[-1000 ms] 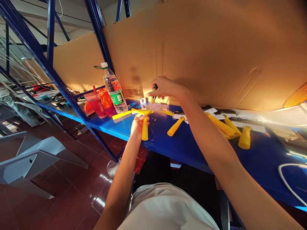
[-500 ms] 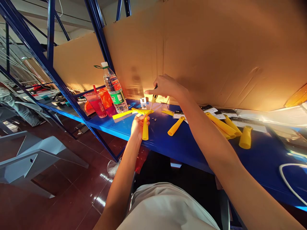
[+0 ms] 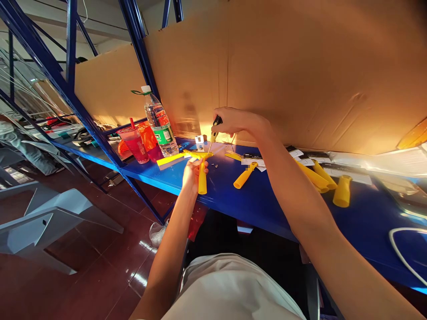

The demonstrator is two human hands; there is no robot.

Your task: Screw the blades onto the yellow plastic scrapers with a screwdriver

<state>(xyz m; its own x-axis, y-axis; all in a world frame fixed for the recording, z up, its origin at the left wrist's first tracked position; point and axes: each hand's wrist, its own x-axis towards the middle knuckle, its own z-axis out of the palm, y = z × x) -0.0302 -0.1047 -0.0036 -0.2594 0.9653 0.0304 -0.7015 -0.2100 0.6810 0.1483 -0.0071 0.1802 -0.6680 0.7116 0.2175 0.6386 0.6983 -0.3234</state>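
My left hand [image 3: 191,175] is closed around a yellow T-shaped scraper-like tool [image 3: 202,181], whose round handle points down toward me. A long yellow strip with a pale edge [image 3: 171,158] lies to its left; whether they are joined I cannot tell. Above, my right hand [image 3: 231,121] grips the dark-topped, yellowish handle of a screwdriver [image 3: 213,136]. The shaft slants down to the right part of the tool's crosspiece, and its tip appears to touch there. A few tiny metal screws [image 3: 215,166] lie on the blue tabletop [image 3: 220,191] beside the tool.
A loose yellow handle [image 3: 245,176] lies to the right, near a flat yellow piece [image 3: 234,154]. Further right are more yellow handles [image 3: 342,191] and printed cards [image 3: 252,161]. A water bottle [image 3: 162,126] and red cup [image 3: 135,144] stand left. Cardboard [image 3: 283,75] walls the back.
My right hand has turned at the wrist and its fingers have curled in, showing more of the screwdriver's dark top. The left hand and the yellow tool stay in place.
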